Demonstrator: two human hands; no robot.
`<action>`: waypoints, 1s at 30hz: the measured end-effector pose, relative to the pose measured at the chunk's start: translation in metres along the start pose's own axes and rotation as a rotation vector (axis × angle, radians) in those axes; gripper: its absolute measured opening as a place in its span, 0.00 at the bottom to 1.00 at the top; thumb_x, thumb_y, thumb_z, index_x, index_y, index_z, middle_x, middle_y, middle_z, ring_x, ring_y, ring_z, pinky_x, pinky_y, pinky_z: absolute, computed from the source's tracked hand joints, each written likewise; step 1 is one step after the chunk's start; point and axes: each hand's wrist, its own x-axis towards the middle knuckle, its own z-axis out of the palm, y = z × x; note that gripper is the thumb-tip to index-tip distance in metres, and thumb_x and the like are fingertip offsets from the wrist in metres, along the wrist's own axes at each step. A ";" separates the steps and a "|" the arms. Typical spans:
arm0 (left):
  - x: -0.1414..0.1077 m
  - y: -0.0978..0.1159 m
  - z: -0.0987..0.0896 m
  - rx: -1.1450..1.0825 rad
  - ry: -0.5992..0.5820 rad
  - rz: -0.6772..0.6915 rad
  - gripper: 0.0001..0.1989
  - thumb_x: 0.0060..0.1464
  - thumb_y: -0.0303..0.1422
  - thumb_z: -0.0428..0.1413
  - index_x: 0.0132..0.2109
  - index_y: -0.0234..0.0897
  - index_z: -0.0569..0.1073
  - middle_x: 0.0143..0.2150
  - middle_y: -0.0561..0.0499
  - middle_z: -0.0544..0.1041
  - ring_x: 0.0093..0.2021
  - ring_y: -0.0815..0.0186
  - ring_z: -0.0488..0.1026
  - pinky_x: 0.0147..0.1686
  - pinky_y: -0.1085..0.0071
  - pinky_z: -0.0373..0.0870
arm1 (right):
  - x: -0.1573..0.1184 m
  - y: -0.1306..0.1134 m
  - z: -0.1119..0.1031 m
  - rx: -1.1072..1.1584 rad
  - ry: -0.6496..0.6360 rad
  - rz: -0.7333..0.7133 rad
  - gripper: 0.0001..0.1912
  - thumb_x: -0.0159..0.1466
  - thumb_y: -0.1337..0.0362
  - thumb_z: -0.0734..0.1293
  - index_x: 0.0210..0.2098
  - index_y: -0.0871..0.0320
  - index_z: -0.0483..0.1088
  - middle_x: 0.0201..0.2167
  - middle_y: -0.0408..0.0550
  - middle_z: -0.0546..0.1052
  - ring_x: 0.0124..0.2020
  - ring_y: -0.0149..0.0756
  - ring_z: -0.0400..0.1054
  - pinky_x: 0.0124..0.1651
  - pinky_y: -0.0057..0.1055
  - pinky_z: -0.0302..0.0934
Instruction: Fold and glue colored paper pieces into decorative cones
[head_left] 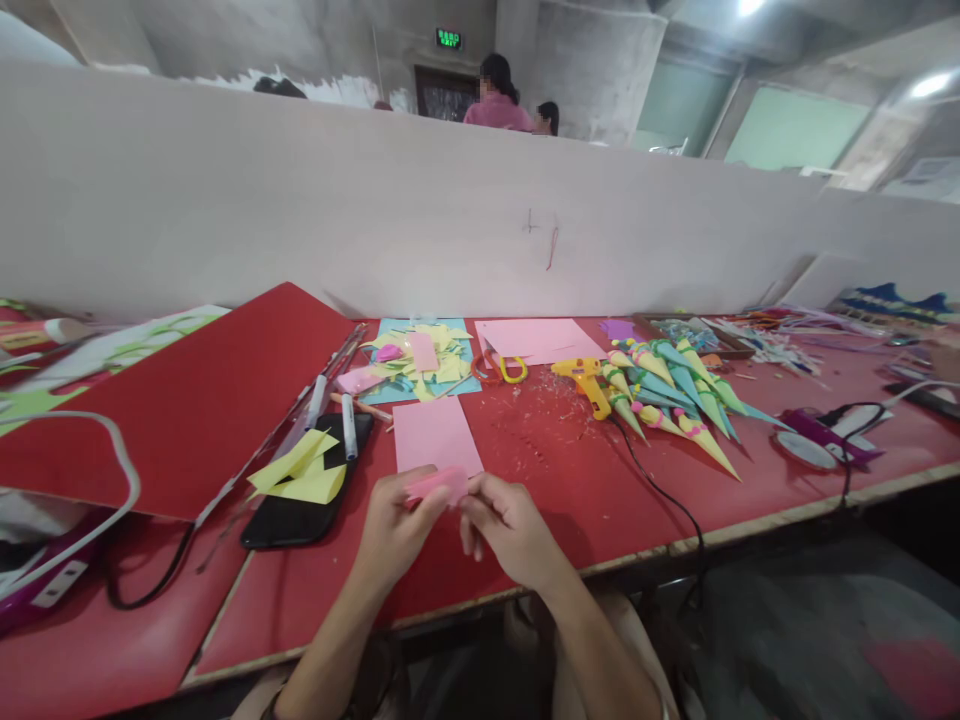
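Observation:
A small pink paper piece (442, 486) is held up near the table's front edge. My left hand (397, 525) is closed on its left side, thumb on top. At its right end my right hand (510, 525) has its fingers pressed together on the paper. Just behind both hands a larger pink sheet (436, 435) lies flat on the red table. Scissors with red and yellow handles (514, 370) rest beyond that sheet, beside another pink sheet (544, 341). Yellow paper scraps (431, 350) are heaped on a blue sheet to the left.
A yellow glue gun (585, 382) with a black cord lies to the right, near a pile of paper cones (675, 385). Left are a black phone (289, 520) under yellow strips, a marker (349, 427) and a large red board (217, 400). A white partition (420, 220) stands behind.

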 end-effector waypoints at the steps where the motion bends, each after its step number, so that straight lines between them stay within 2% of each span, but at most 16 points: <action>1: 0.000 0.001 0.000 0.012 -0.069 0.018 0.17 0.43 0.39 0.52 0.14 0.35 0.64 0.13 0.56 0.64 0.16 0.73 0.60 0.17 0.78 0.58 | 0.000 0.001 0.000 -0.005 0.016 0.018 0.13 0.62 0.57 0.57 0.25 0.58 0.60 0.13 0.36 0.64 0.12 0.22 0.56 0.17 0.19 0.52; 3: 0.001 0.001 0.002 0.038 -0.185 0.033 0.17 0.45 0.37 0.51 0.14 0.34 0.65 0.14 0.56 0.66 0.17 0.73 0.61 0.19 0.78 0.59 | 0.001 0.002 0.000 -0.007 0.046 0.052 0.16 0.62 0.55 0.56 0.24 0.58 0.59 0.10 0.35 0.61 0.11 0.22 0.54 0.15 0.18 0.49; 5: 0.001 0.000 0.004 0.069 -0.214 0.003 0.19 0.47 0.38 0.48 0.13 0.35 0.63 0.12 0.56 0.64 0.16 0.73 0.61 0.19 0.78 0.58 | 0.001 0.003 0.000 0.004 0.053 0.067 0.16 0.62 0.55 0.57 0.22 0.58 0.60 0.09 0.34 0.60 0.10 0.21 0.52 0.14 0.18 0.47; 10: 0.001 -0.005 0.005 0.053 -0.062 -0.152 0.20 0.46 0.40 0.49 0.12 0.36 0.61 0.10 0.57 0.59 0.14 0.73 0.58 0.17 0.77 0.56 | 0.001 -0.002 0.001 0.000 -0.011 0.031 0.12 0.61 0.60 0.58 0.24 0.59 0.60 0.12 0.35 0.61 0.13 0.21 0.54 0.17 0.18 0.50; 13: 0.003 -0.006 0.001 -0.002 -0.014 -0.176 0.20 0.46 0.40 0.49 0.12 0.36 0.59 0.10 0.57 0.59 0.15 0.73 0.57 0.17 0.77 0.56 | -0.001 -0.004 0.000 -0.082 -0.008 -0.002 0.11 0.61 0.63 0.57 0.23 0.59 0.61 0.13 0.36 0.61 0.15 0.22 0.55 0.20 0.18 0.51; 18: 0.005 -0.001 -0.002 0.005 -0.096 -0.121 0.21 0.46 0.38 0.49 0.11 0.37 0.58 0.09 0.58 0.57 0.13 0.74 0.55 0.15 0.77 0.54 | -0.001 -0.004 0.000 -0.089 0.016 -0.034 0.13 0.60 0.64 0.57 0.20 0.59 0.58 0.14 0.37 0.61 0.17 0.23 0.55 0.22 0.20 0.51; 22: 0.004 0.000 0.000 0.045 -0.094 -0.071 0.21 0.46 0.37 0.49 0.10 0.36 0.59 0.09 0.57 0.58 0.13 0.73 0.56 0.14 0.77 0.54 | 0.000 -0.006 0.000 -0.165 0.031 -0.050 0.12 0.59 0.60 0.60 0.21 0.59 0.60 0.16 0.37 0.61 0.19 0.24 0.56 0.24 0.21 0.51; 26: 0.005 -0.001 -0.002 0.128 -0.115 0.018 0.21 0.47 0.40 0.48 0.11 0.37 0.60 0.09 0.56 0.61 0.13 0.72 0.60 0.16 0.77 0.57 | 0.000 -0.006 0.000 -0.189 0.015 -0.051 0.14 0.61 0.60 0.57 0.22 0.59 0.61 0.15 0.36 0.60 0.18 0.24 0.55 0.24 0.21 0.51; 28: 0.007 -0.002 -0.007 0.242 -0.139 0.086 0.20 0.48 0.41 0.46 0.15 0.36 0.65 0.12 0.54 0.66 0.16 0.70 0.64 0.18 0.76 0.60 | 0.003 -0.002 -0.003 -0.120 0.039 -0.011 0.15 0.62 0.58 0.56 0.22 0.59 0.60 0.14 0.36 0.60 0.17 0.24 0.55 0.23 0.21 0.51; 30: 0.009 -0.004 -0.012 0.411 -0.179 0.141 0.19 0.50 0.42 0.44 0.24 0.35 0.72 0.20 0.50 0.74 0.22 0.66 0.69 0.24 0.74 0.65 | 0.009 0.004 -0.005 -0.091 0.153 0.055 0.17 0.62 0.56 0.54 0.25 0.59 0.62 0.14 0.36 0.61 0.15 0.24 0.54 0.21 0.22 0.50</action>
